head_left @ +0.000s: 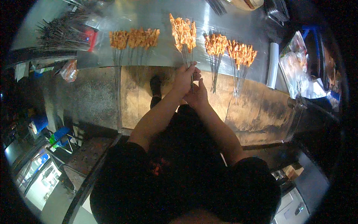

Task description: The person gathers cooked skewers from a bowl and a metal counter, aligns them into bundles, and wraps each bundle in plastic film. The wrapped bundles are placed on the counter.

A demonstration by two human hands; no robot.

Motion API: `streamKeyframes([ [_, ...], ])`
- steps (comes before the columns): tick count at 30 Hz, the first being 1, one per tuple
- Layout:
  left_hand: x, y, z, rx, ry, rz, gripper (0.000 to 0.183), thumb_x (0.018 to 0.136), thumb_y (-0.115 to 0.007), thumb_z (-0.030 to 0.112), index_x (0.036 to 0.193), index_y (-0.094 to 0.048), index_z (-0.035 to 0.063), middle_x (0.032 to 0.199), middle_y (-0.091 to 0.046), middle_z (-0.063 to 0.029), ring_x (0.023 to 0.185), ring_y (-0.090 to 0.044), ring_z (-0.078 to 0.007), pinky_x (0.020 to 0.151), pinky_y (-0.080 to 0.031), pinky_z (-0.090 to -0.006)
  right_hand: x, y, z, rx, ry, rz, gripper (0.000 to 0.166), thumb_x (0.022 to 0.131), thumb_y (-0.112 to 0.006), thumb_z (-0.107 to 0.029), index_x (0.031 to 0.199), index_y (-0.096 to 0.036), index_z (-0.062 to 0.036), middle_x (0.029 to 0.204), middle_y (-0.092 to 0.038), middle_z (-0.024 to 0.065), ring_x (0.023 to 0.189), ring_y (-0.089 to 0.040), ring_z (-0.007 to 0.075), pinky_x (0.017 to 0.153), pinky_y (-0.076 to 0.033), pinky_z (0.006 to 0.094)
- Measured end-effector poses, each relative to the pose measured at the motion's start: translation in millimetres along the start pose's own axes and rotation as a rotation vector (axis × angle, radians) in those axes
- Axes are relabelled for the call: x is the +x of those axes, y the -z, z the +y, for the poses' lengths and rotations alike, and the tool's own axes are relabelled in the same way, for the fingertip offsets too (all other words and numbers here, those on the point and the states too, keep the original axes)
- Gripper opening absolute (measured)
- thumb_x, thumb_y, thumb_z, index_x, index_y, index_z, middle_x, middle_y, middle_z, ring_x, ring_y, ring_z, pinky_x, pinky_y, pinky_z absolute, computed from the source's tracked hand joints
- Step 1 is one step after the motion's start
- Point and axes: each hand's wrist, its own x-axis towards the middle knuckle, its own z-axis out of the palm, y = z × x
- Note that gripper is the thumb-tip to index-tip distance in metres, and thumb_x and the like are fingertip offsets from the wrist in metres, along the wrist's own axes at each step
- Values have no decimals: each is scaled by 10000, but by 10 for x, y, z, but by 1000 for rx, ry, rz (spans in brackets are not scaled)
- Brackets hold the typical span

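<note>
My left hand [184,78] is closed around the thin metal shafts of a bunch of meat skewers [184,33], whose meat ends point away from me over the steel counter. My right hand [198,93] is just below and to the right, by the shafts' lower ends, palm partly up with its fingers apart; whether it touches the shafts is unclear. Right of this bunch lie two more groups of meat skewers, a nearer one [216,44] and a farther one [242,54]. To the left lie more skewers [119,40] [144,38], their shafts reaching over the counter's front edge.
A pile of bare metal skewers [60,35] lies at the far left beside a red object [92,40]. On the right are a white roll [272,65] and clear plastic bags [295,64] on the steel counter [173,60]. Dark skewers [216,6] lie at the back.
</note>
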Motion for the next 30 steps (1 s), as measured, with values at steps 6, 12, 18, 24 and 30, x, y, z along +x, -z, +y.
streamKeyframes([
  [6,-99,122,45,206,21,-11,275,1004,-554,160,1226,-606,6,867,-660,-53,750,-612,-143,704,-505,-282,246,-276,39,60,243,-120,564,1032,-348,-555,1252,-596,-98,1228,-626,123,1155,-577,321,1031,-428,511],
  [12,120,671,-304,228,141,-40,270,986,-588,168,1203,-622,11,906,-667,-44,796,-628,-151,746,-509,-285,639,93,133,47,183,137,503,1043,-380,-506,1204,-611,-90,1169,-651,119,1116,-594,291,1001,-452,468],
  [18,321,1248,-390,193,65,-97,280,967,-612,134,1220,-596,14,1091,-656,-111,872,-669,-229,785,-546,-354,977,93,-10,-497,151,127,390,1004,-562,-374,1170,-602,-23,928,-655,71,835,-644,207,692,-543,348],
  [24,248,1236,-223,-36,210,19,228,964,-640,158,1147,-608,27,1047,-667,-111,851,-676,-236,706,-573,-360,981,-230,17,-736,245,270,297,972,-609,-270,1142,-609,-25,914,-645,67,794,-622,180,652,-512,316],
  [30,275,1406,-100,39,279,70,156,968,-622,192,1057,-607,64,849,-644,-58,672,-583,-132,555,-478,-278,847,-107,-63,-694,285,338,237,965,-591,-244,1064,-612,-30,791,-587,39,666,-536,118,572,-430,267],
])
